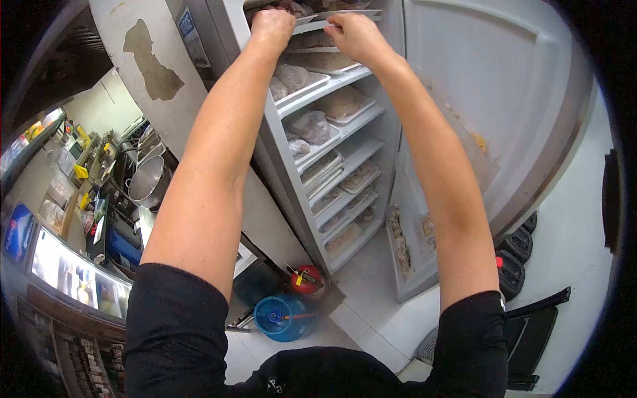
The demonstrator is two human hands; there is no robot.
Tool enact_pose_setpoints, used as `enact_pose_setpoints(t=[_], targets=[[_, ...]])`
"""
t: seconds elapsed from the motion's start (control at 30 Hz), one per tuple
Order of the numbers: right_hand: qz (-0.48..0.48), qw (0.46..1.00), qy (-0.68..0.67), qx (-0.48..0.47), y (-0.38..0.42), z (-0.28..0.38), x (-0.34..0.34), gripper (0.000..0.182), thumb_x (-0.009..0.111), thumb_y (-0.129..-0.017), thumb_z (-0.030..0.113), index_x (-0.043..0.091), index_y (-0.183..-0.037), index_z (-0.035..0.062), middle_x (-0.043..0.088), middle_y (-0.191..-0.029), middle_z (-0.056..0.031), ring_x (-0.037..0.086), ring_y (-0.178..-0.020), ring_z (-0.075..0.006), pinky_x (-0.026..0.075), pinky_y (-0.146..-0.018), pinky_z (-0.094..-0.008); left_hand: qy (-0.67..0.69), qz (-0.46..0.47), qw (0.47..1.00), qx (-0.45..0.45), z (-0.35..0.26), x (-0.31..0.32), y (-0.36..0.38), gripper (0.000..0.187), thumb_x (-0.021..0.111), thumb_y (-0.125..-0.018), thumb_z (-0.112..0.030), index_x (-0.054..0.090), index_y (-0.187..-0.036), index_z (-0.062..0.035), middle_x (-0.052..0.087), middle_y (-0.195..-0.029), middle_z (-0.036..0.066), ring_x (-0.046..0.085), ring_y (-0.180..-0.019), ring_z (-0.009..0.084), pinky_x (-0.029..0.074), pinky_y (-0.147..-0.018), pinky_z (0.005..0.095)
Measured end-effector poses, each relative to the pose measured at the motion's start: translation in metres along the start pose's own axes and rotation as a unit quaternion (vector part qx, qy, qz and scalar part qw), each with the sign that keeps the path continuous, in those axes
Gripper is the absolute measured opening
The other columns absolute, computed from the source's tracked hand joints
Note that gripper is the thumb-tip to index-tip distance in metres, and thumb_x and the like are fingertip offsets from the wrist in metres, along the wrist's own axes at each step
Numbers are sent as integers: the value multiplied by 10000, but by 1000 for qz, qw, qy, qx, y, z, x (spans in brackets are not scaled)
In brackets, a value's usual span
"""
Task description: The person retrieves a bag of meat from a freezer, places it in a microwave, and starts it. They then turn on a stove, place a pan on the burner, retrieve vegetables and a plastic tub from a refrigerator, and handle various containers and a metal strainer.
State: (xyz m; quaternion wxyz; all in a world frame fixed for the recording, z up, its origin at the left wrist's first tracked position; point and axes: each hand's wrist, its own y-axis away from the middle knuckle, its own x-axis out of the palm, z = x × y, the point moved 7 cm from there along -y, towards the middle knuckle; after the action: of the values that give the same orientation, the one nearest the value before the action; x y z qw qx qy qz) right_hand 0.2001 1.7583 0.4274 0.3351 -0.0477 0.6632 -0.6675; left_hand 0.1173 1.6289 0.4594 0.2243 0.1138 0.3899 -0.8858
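Both my arms reach up to the top shelf of an upright freezer (279, 142) whose door stands open. My left hand (273, 28) is closed at the near left edge of a white tray (306, 20) with dark food on it. My right hand (358, 36) has its fingers pinched at the right part of that tray's edge. Its fingertips are partly hidden. Just below, more trays with bagged food rest on the shelf, among them a white tray (310, 85) holding frosted bags.
The freezer door (491, 79) swings out to the right, with packets in its lower rack. Below stand a blue gas cylinder (285, 318) and a red cylinder (306, 278). A metal pot (149, 181) sits on the left counter. Black containers (512, 273) line the right wall.
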Motion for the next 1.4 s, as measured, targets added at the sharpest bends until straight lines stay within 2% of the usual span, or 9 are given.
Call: enact_pose_setpoints(t=[0.17, 0.23, 0.27, 0.4, 0.43, 0.67, 0.77, 1.23, 1.4], targets=[[-5, 992, -66, 111, -44, -35, 70, 348, 608, -889, 262, 625, -1149, 31, 649, -1093, -179, 632, -995, -322, 472, -870, -365, 65, -10, 998, -22, -5, 45, -12, 175, 563, -794, -167, 718, -846, -105, 689, -917, 90, 658, -845, 229, 514, -723, 382], [-116, 987, -111, 27, -71, -63, 103, 256, 539, -872, 191, 629, -969, -28, 624, -993, -270, 561, -988, -453, 453, -851, -468, 37, -84, 995, -25, -10, 6, 3, 208, 539, -818, -171, 692, -938, -99, 657, -1018, 107, 618, -951, 253, 461, -823, 427], [-13, 989, -109, 99, -77, -56, 99, 303, 508, -884, 196, 612, -1044, -39, 612, -1026, -296, 541, -1047, -465, 452, -876, -467, 68, -77, 994, -42, -12, 1, 1, 215, 532, -824, -172, 679, -959, -90, 641, -1029, 111, 595, -983, 260, 435, -852, 443], [14, 973, -226, 43, -114, -94, 143, 525, 624, -815, 333, 569, -1182, -39, 657, -1018, -235, 634, -960, -335, 483, -846, -410, 11, -194, 981, -11, -19, -43, 30, 206, 510, -827, -172, 654, -932, -68, 588, -926, 84, 553, -906, 237, 409, -821, 421], [93, 928, -334, 139, -103, -87, 130, 533, 632, -821, 344, 570, -1201, -25, 653, -1053, -188, 625, -960, -281, 482, -849, -386, -16, -244, 970, -6, -23, -48, 36, 199, 510, -822, -175, 652, -920, -76, 578, -912, 75, 547, -879, 232, 406, -804, 416], [33, 976, -204, 67, -85, -59, 68, 392, 752, -725, 221, 614, -1018, 0, 643, -901, -114, 577, -795, -190, 473, -716, -343, 30, -301, 953, -24, -25, -62, 40, 138, 506, -800, -166, 628, -830, -110, 537, -837, 50, 530, -828, 212, 394, -755, 397], [-190, 977, -82, 44, -62, -46, 36, 360, 749, -701, 193, 598, -950, -18, 641, -887, -183, 618, -784, -307, 487, -708, -392, 48, -302, 952, -31, -23, -65, 42, 124, 504, -799, -163, 620, -811, -120, 531, -828, 41, 530, -828, 203, 392, -748, 389], [-249, 951, -179, 34, -30, -26, 8, 107, 665, -756, 62, 638, -844, 6, 626, -834, -160, 624, -751, -319, 493, -682, -383, 3, -188, 982, -34, -16, -55, 27, 237, 631, -776, -159, 615, -999, -81, 630, -889, 63, 638, -836, 206, 488, -760, 325], [-267, 943, -192, 44, -14, 1, -7, 127, 672, -789, 109, 646, -860, 6, 633, -850, -155, 632, -740, -310, 496, -679, -372, 273, -116, 946, -130, -9, -65, 46, 436, 692, -740, -300, 592, -1059, -20, 598, -1083, 143, 575, -1001, 294, 422, -889, 403]])
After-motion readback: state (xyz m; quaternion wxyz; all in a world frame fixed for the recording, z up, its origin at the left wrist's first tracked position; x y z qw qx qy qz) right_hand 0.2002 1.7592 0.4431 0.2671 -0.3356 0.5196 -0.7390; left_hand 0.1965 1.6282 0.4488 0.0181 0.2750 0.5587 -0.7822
